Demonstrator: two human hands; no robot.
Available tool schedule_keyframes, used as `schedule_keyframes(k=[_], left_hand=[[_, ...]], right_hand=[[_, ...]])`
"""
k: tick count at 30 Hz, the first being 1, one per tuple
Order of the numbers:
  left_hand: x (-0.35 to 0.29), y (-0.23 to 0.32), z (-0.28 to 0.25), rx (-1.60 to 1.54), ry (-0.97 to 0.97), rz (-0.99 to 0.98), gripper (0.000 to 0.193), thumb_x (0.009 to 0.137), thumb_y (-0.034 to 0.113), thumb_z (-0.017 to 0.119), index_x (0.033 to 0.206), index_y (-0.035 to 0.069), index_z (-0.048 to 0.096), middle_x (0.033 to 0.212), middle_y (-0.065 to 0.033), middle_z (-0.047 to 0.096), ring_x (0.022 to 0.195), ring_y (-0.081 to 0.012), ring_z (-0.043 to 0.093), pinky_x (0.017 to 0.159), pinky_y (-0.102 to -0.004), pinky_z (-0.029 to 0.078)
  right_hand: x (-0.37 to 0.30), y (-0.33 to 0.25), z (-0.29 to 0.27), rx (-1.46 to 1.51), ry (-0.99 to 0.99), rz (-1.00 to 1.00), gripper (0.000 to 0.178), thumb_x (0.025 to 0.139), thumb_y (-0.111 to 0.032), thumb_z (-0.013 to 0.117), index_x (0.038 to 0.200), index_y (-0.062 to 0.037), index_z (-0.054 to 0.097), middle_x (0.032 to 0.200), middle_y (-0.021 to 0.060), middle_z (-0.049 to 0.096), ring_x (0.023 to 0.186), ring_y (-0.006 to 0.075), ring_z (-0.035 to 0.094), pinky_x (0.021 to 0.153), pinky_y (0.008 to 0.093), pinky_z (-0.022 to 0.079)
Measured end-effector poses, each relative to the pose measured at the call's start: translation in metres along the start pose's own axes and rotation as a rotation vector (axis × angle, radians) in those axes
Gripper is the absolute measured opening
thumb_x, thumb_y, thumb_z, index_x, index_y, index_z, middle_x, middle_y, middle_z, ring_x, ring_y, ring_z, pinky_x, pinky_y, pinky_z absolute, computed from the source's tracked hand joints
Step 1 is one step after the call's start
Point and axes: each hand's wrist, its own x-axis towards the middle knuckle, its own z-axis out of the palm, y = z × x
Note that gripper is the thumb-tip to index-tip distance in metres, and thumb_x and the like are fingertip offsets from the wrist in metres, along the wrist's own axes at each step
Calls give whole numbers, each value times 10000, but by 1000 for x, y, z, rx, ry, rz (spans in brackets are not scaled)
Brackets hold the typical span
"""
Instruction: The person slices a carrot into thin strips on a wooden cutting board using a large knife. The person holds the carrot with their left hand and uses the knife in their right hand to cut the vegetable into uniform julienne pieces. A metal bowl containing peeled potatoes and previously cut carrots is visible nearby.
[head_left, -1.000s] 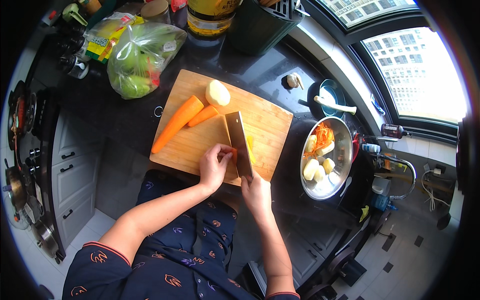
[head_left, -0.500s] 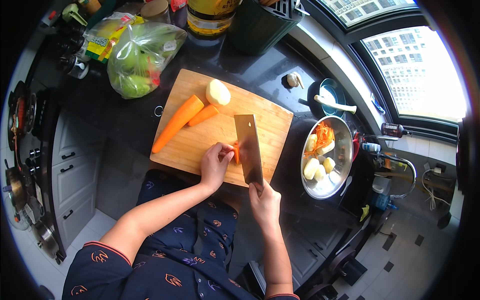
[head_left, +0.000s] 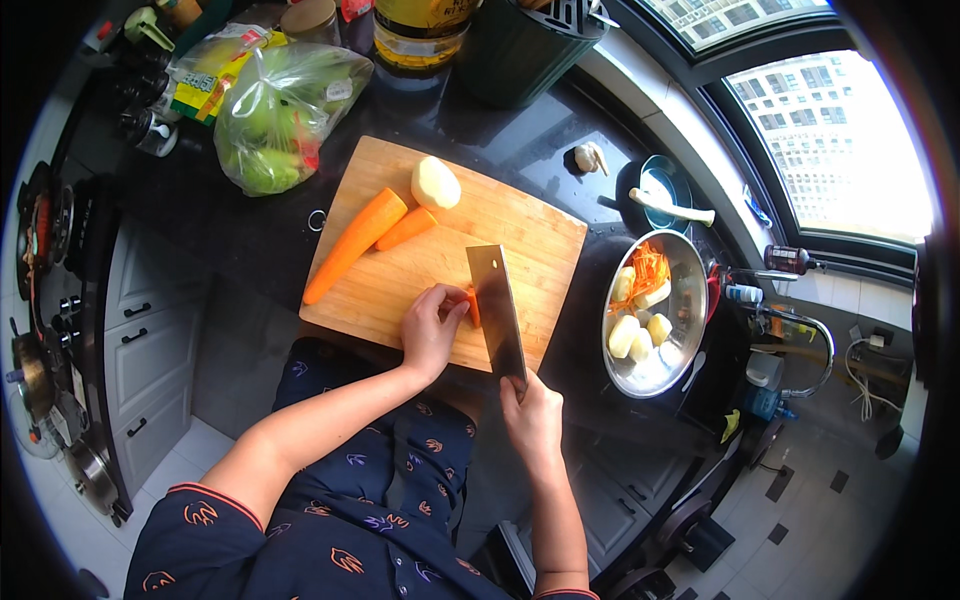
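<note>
My right hand [head_left: 533, 418] is wrapped round the handle of a cleaver [head_left: 496, 312], whose broad blade points away from me over the cutting board [head_left: 540, 240]. Against the blade's left side lies a small piece of carrot [head_left: 474, 308]. My left hand [head_left: 432, 325] pinches that piece with curled fingers, partly covering it. Further back on the wooden board are a long peeled carrot [head_left: 357, 246], a shorter carrot chunk [head_left: 406, 230] and a peeled potato [head_left: 435, 183].
Right of the board stands a steel bowl [head_left: 694, 290] holding shredded carrot and several peeled potatoes. Behind it are a peeler [head_left: 672, 207] across a small dark bowl, and garlic [head_left: 588, 158]. A plastic bag of green vegetables [head_left: 285, 120] sits at the back left. The sink faucet [head_left: 822, 345] is far right.
The cleaver has shifted slightly toward me and its blade has changed angle a little. My right hand has moved with it; my left hand keeps its place on the carrot piece.
</note>
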Motion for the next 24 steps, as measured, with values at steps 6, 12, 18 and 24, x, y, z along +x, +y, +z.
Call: schedule_keyframes(k=[6, 12, 18, 24], left_hand=[[-1, 3, 1, 28, 8, 7, 72, 892, 17, 733, 931, 15, 673, 850, -83, 697, 762, -201, 685, 718, -312, 530], [-1, 1, 1, 30, 7, 12, 68, 892, 15, 726, 931, 18, 671, 855, -85, 698, 772, -208, 690, 721, -316, 531], [-1, 3, 1, -4, 8, 0, 72, 887, -1, 723, 935, 12, 670, 857, -92, 700, 774, -209, 697, 722, -315, 534], [-1, -2, 3, -18, 26, -7, 67, 884, -17, 721, 927, 5, 674, 843, -89, 712, 757, -194, 704, 706, -302, 538]], right_hand=[[3, -2, -6, -16, -24, -2, 133, 935, -105, 675, 980, 21, 673, 823, 234, 716, 775, 406, 715, 673, 429, 582], [4, 1, -5, -3, -37, -17, 133, 940, -111, 676, 965, 20, 662, 813, 236, 711, 768, 407, 713, 663, 439, 577], [6, 9, -1, -24, -39, -57, 142, 945, -122, 673, 962, 18, 656, 811, 232, 717, 761, 406, 713, 658, 449, 583], [9, 15, 3, -45, -65, -56, 158, 943, -133, 678, 955, 24, 658, 787, 236, 714, 722, 398, 717, 642, 454, 588]])
